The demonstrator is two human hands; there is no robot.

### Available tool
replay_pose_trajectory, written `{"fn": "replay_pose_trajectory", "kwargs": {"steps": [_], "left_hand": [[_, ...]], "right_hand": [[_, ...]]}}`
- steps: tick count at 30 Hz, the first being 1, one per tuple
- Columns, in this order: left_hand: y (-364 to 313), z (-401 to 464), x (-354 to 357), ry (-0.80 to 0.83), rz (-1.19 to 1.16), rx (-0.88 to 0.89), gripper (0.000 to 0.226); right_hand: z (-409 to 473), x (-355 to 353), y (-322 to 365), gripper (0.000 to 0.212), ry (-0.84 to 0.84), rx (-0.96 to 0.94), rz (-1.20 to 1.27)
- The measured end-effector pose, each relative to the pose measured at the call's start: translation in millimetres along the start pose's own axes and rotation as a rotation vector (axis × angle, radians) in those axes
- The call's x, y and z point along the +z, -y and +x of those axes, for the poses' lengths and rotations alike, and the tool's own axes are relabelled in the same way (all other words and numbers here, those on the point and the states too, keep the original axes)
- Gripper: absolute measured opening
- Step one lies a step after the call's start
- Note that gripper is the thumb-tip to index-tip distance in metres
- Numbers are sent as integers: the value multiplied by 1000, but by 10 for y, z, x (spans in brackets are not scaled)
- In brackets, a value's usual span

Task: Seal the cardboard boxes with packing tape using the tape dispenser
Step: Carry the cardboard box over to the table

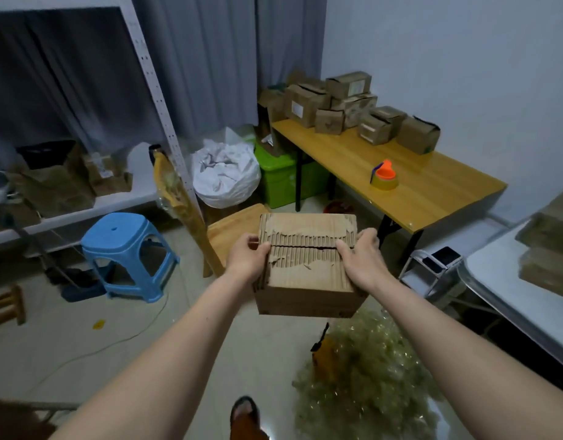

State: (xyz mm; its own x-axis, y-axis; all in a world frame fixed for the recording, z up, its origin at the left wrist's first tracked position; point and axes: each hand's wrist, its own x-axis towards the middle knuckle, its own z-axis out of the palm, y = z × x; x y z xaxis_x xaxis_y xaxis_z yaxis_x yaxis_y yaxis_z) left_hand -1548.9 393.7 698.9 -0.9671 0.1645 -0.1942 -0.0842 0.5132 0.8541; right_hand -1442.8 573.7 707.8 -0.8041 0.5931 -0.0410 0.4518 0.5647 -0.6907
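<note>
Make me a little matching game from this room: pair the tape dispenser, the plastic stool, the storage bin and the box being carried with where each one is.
Things:
1. tape dispenser
2. blue plastic stool
3. green storage bin
4. cardboard box

Places:
A. under the wooden table's far end
B. between left hand and right hand
C. on the wooden table
D. on the floor by the shelf

Pairs: 1-C, 2-D, 3-A, 4-B

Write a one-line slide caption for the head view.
Both hands carry an untaped cardboard box toward the tape dispenser.
</note>
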Motion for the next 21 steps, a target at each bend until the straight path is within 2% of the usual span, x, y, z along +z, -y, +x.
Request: {"fn": "replay_pose_trajectory", "kwargs": {"steps": [3,8,13,21], "left_hand": [[-118,643,14,35,68,36,33],[-353,1817,-75,87,-40,45,16],[-688,2883,-163,191,-26,89,18],[-1077,3990,119,320,-76,98,10]], "right_hand": [[533,135,109,30,-24,38,-3],[1531,412,471,38,-22,87,50],[2356,638,838,38,-59,200,87],[3329,711,927,43,-165,335,45]]}}
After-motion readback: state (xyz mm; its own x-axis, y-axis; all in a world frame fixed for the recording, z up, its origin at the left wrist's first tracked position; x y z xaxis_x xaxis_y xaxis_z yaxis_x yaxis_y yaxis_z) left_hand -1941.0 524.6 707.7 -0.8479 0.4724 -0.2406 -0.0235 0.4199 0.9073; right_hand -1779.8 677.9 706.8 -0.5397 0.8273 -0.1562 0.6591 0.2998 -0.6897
